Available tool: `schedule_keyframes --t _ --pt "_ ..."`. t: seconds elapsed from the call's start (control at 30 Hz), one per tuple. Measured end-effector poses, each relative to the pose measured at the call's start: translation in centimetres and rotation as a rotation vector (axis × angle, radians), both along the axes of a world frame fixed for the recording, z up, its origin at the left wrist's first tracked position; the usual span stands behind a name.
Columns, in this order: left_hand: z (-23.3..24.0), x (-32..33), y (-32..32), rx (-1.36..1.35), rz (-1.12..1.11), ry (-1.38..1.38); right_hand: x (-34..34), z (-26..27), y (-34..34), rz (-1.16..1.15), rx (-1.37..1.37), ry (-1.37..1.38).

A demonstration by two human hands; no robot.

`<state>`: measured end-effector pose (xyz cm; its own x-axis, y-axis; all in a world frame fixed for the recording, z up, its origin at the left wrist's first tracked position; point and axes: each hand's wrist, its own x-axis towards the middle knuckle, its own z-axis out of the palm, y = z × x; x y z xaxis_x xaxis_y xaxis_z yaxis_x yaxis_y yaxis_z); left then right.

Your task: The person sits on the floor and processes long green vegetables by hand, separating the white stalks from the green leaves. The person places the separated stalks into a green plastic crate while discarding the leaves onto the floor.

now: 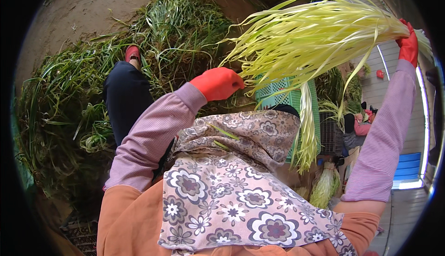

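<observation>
My right hand (409, 44), in a red rubber glove, is raised at the upper right. It grips a large bundle of pale yellow leaves, like blanched chives (313, 35), by the whitish stalk end. The loose leaf tips fan out leftward. My left hand (219, 84), also red-gloved, is closed just beside the lowest tips; whether a leaf is pinched in it cannot be told. Below the bundle stands a green plastic crate (274, 97), and a smaller yellow-white bunch (307, 127) hangs over its side. Two cut leaf pieces (224, 132) lie on my flowered apron (236, 193).
Heaps of green leafy plants (180, 23) cover the ground ahead and to the left (66, 92). At the right are a dark crate (330, 134), another tied yellow bunch (325, 186), a blue container (406, 165) and a seated person (361, 125) in pink.
</observation>
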<state>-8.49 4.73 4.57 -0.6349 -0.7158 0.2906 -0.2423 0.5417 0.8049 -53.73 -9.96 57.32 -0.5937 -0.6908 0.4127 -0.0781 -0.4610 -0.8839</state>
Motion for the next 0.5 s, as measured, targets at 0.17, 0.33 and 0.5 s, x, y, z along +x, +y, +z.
schedule_keyframes --t 0.17,0.33,0.5 --pt "1.2 -0.6 0.1 -0.006 0.188 -0.092 1.0 0.5 0.9 0.02 0.049 0.087" --pt "6.7 6.7 1.9 0.39 -0.109 -0.066 3.8 -0.7 3.4 0.039 0.038 0.068" --pt "10.3 9.4 3.5 0.005 0.376 0.799 7.0 -5.0 8.0 0.063 0.016 0.119"
